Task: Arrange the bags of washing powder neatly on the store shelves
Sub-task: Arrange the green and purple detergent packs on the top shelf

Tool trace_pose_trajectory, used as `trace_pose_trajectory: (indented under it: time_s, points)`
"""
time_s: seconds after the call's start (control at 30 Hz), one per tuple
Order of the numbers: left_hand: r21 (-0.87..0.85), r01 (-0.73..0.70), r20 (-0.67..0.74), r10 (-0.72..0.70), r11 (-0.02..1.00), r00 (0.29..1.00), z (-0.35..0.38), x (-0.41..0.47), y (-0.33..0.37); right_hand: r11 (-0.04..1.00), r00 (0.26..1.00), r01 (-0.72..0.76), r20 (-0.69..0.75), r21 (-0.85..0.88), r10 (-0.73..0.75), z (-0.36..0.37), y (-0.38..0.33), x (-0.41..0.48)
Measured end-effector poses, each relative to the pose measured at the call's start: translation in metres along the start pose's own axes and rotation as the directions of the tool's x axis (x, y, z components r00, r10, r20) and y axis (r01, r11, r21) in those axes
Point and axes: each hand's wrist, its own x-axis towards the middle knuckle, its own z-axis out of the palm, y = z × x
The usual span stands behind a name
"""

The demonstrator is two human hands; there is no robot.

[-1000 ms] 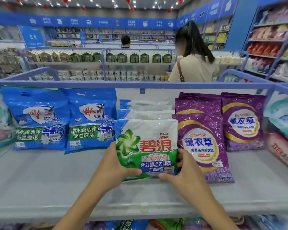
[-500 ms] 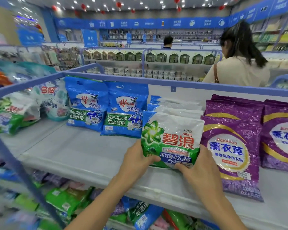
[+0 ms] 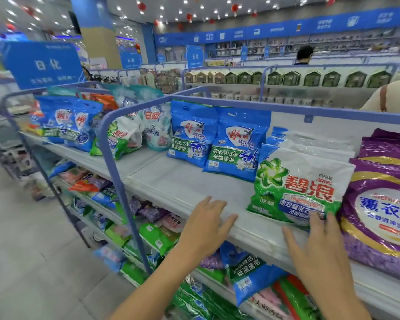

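The green and white bag (image 3: 303,188) of washing powder stands upright on the grey shelf (image 3: 183,181), leaning back on a row of similar bags. Two blue bags (image 3: 236,144) stand to its left and a purple bag (image 3: 383,204) just beside it on the right. The left hand (image 3: 208,225) is open, its fingers spread over the shelf's near edge and holding nothing. The right hand (image 3: 316,248) is open too, its straight fingertips at the green bag's lower right corner.
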Motion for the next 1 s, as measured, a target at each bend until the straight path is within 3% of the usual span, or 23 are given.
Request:
trace_pose_trajectory:
  time_s: [0.17,0.47,0.83,1.0]
  points:
    - [-0.037,0.05,-0.072,-0.052,0.998,0.996,-0.038,-0.037,-0.053,0.985,0.981,0.168,0.093,0.034,-0.171,0.028,-0.056,-0.024]
    - [0.037,0.197,-0.131,-0.191,0.98,0.973,-0.127,-0.123,-0.215,0.931,0.9,0.348,0.238,0.114,-0.366,0.121,-0.2,-0.086]
    - [-0.045,0.274,-0.227,-0.277,0.961,0.934,-0.195,-0.157,-0.338,0.871,0.824,0.46,0.281,0.173,-0.491,0.208,-0.334,-0.119]
    - [-0.094,0.289,-0.227,-0.303,0.953,0.926,-0.197,-0.134,-0.378,0.867,0.833,0.413,0.269,0.279,-0.483,0.24,-0.374,-0.101]
